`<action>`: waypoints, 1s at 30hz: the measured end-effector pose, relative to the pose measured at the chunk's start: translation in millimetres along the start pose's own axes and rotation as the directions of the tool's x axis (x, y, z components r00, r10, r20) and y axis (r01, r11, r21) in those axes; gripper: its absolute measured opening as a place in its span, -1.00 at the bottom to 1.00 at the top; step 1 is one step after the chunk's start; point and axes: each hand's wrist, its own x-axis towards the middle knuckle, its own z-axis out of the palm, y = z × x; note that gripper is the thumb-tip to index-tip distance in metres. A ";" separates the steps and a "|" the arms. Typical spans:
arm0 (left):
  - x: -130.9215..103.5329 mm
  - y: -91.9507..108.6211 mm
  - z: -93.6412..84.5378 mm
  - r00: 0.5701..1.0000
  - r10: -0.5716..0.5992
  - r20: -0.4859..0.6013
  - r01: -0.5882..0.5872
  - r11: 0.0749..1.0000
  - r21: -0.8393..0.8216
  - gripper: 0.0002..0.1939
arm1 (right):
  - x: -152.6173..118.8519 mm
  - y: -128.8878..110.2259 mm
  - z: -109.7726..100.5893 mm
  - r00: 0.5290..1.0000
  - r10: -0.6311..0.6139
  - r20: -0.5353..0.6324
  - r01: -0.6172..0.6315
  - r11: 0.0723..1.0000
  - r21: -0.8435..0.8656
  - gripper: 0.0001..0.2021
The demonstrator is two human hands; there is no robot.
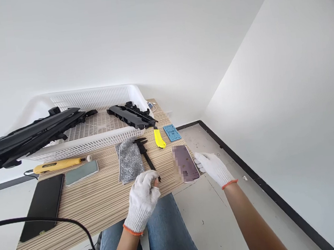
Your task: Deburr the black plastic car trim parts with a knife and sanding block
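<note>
My left hand [143,195], in a white knit glove with an orange cuff, is at the table's front edge. Its thumb and index finger are closed at the lower end of a black caliper [148,157]; whether they grip it is hard to tell. My right hand [213,167], gloved the same way, is just off the table's right edge, beside a purple sheet [186,162] that is partly blurred out. Its fingers point left and look slightly parted, with nothing visible in them. A grey cloth [129,160] lies left of the caliper.
A white basket [88,143] holding black plastic parts [132,116] stands at the back. On the table [103,199] are a yellow cutter [159,138], a blue block [172,132], a yellow rotary tool [58,165], a grey-green slab [81,173] and a black tablet [45,205].
</note>
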 end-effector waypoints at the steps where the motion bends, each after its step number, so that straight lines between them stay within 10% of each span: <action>1: -0.3 2.0 1.0 1.000 -0.005 -0.005 0.006 1.000 0.010 -0.62 | -2.1 2.0 -1.1 1.000 0.024 -0.020 -0.024 1.000 0.003 -0.73; 16: 88.6 58.1 57.7 0.920 -0.235 0.313 0.140 0.944 0.298 -0.56 | -44.9 32.3 -4.8 0.962 0.154 -0.223 -0.105 0.970 0.219 -0.71; 30: 75.0 33.8 39.9 0.997 -0.066 0.030 0.067 0.996 -0.057 -0.69 | -39.6 44.5 -6.7 0.966 0.135 -0.221 -0.074 0.962 0.264 -0.56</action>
